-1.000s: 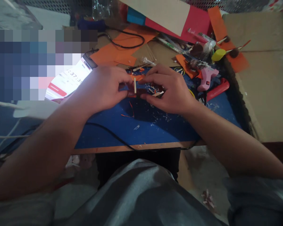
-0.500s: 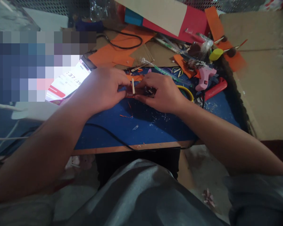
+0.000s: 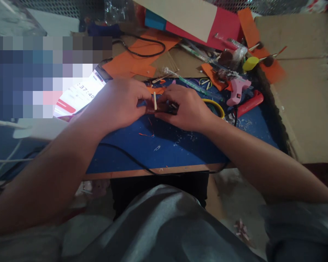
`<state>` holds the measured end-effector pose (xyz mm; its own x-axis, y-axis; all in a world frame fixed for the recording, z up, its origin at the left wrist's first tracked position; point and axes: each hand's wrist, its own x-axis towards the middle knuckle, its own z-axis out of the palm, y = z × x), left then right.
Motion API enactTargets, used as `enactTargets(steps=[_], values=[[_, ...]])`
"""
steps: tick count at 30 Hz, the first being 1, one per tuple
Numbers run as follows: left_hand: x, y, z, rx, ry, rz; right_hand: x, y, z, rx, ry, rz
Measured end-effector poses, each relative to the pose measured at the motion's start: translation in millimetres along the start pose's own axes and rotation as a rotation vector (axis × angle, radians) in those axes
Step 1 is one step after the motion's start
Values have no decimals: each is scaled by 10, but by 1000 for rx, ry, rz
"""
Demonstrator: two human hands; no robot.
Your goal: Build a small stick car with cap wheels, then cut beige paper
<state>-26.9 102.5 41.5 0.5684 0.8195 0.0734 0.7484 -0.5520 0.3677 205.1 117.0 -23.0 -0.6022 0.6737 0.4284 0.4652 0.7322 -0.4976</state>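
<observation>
Over the blue tabletop (image 3: 169, 153), my left hand (image 3: 123, 102) and my right hand (image 3: 187, 107) meet with fingertips nearly touching. Both are closed in a pinch around a small dark piece (image 3: 164, 107), mostly hidden by the fingers, so its kind is not clear. A short white stick (image 3: 155, 101) stands almost upright between the fingertips. Just behind the hands lies a strip of orange paper (image 3: 157, 90). Close to my right wrist is a yellow ring-shaped handle (image 3: 217, 106).
A lit phone (image 3: 84, 91) showing a timer is left of my left hand. At right lie a pink glue gun (image 3: 238, 91) and a red handle (image 3: 251, 103). Orange paper sheets (image 3: 142, 51) are behind; a black cable (image 3: 125, 154) crosses the front. Cardboard (image 3: 303, 91) borders the right.
Hands stay nearly in place. My right fingers have shifted slightly around the dark piece, and the white stick has moved a little. The phone's timer has advanced.
</observation>
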Motion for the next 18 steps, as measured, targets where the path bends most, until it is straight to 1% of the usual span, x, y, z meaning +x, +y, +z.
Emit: enactTargets(steps=[4,12,18], values=[[6,12,-1,28,5,20,14,-16,23,-6,6,4],[-11,-12,-13,62,43,53,7,-33,-23,4,10,-17],[-6,28,-28,129,-6,54,12,-32,6,1,12,-18]])
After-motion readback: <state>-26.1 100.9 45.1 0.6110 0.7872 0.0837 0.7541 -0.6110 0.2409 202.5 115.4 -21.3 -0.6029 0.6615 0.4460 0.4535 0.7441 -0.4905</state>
